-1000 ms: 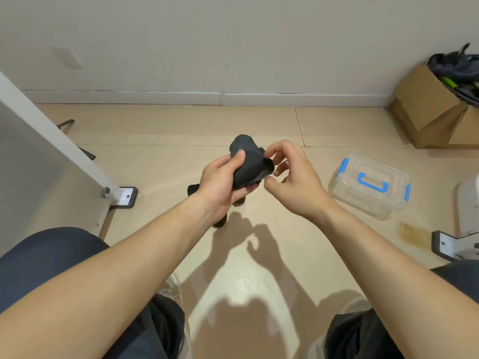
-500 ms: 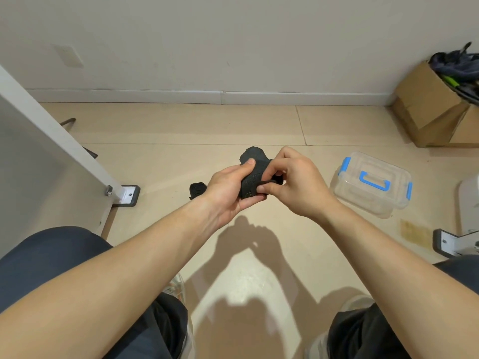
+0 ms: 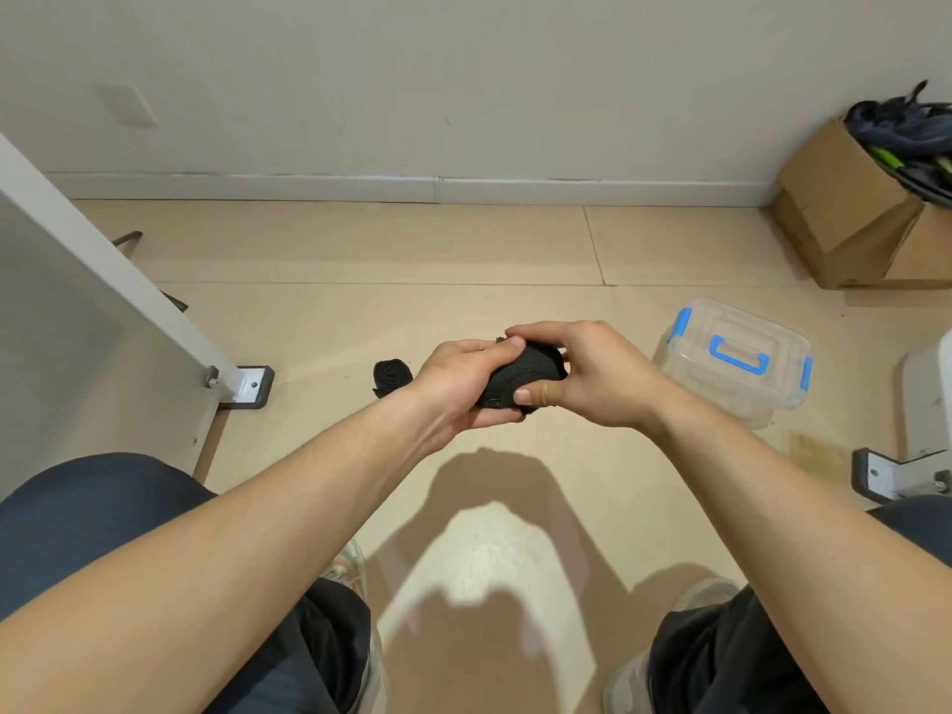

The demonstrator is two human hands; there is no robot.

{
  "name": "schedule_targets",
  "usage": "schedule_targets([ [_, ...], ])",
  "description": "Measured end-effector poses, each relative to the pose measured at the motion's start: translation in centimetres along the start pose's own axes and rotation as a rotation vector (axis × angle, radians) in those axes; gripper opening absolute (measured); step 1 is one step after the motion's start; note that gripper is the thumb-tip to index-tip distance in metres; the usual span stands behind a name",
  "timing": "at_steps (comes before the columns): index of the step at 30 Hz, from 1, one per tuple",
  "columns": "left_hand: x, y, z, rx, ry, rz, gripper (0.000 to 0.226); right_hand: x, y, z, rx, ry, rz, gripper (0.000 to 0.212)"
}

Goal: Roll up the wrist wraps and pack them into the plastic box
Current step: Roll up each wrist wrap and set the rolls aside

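Note:
A rolled black wrist wrap is held in mid-air between both hands, above the floor. My left hand cups it from the left and below. My right hand grips it from the right, thumb across its front and fingers over the top. Most of the wrap is hidden by the fingers. A second black wrist wrap, rolled up, lies on the floor just left of my left hand. The clear plastic box with blue handle and clips stands on the floor to the right, lid on.
A white panel with a metal foot bracket stands at the left. A cardboard box full of things sits in the far right corner. Another bracket and a white object are at the right edge. My knees fill the bottom corners.
The wrap stuck up above my left hand a second ago. My right hand closed over it, and both hands now enclose the compact roll, slightly lower and to the right.

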State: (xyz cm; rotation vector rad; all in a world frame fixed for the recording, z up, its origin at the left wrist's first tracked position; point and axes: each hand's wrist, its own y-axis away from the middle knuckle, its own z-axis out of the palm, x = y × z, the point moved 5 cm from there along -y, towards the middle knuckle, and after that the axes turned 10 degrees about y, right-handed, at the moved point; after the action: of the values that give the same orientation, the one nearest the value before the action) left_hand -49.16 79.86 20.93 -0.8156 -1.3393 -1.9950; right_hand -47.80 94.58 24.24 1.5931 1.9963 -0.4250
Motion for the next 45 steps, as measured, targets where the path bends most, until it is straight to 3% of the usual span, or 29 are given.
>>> schedule_targets([
  [4, 0.0, 0.6, -0.9, 0.064, -0.002, 0.029, 0.052, 0.0, -0.1, 0.4, 0.016, -0.136, 0.020, 0.042],
  [9, 0.1, 1.8, -1.3, 0.039, -0.155, 0.144, 0.023, -0.2, -0.2, 1.7, 0.057, -0.362, 0.076, 0.040],
  [15, -2.0, 1.3, -3.4, 0.138, -0.214, 0.231, 0.050, 0.7, -0.1, 4.5, 0.060, -0.581, 0.276, 0.052],
  [19, -4.1, -0.4, -4.2, 0.293, -0.114, 0.162, 0.062, 0.7, 0.3, 7.4, 0.108, -0.788, 0.398, 0.040],
  [24, -8.2, -3.6, -5.5, 0.370, -0.032, 0.039, 0.060, 3.6, 1.0, 11.8, 0.001, -0.889, 0.497, 0.029],
  [28, -11.2, -6.3, -6.0, 0.290, 0.036, -0.080, 0.066, 6.7, 0.3, 14.4, 0.039, -0.850, 0.600, 0.021],
  [31, -12.9, -8.6, -5.7, 0.204, 0.153, -0.131, 0.049, 9.3, -1.0, 16.0, 0.087, -0.835, 0.690, 0.029],
  [35, -15.3, -12.6, -6.3, 0.289, 0.236, -0.180, 0.037, 12.6, -3.2, 18.1, 0.070, -0.832, 0.753, 0.028],
  [38, -17.0, -15.0, -6.4, 0.309, 0.405, -0.282, 0.040, 15.0, -5.2, 19.6, 0.051, -0.728, 0.784, 0.025],
  [41, -18.7, -17.1, -7.1, 0.371, 0.561, -0.335, 0.036, 17.1, -7.7, 21.1, 0.105, -0.551, 0.804, 0.037],
  [45, -20.2, -19.2, -9.5, 0.589, 0.316, -0.272, 0.015, 18.4, -11.4, 23.5, 0.079, -0.283, 0.769, 0.056],
])
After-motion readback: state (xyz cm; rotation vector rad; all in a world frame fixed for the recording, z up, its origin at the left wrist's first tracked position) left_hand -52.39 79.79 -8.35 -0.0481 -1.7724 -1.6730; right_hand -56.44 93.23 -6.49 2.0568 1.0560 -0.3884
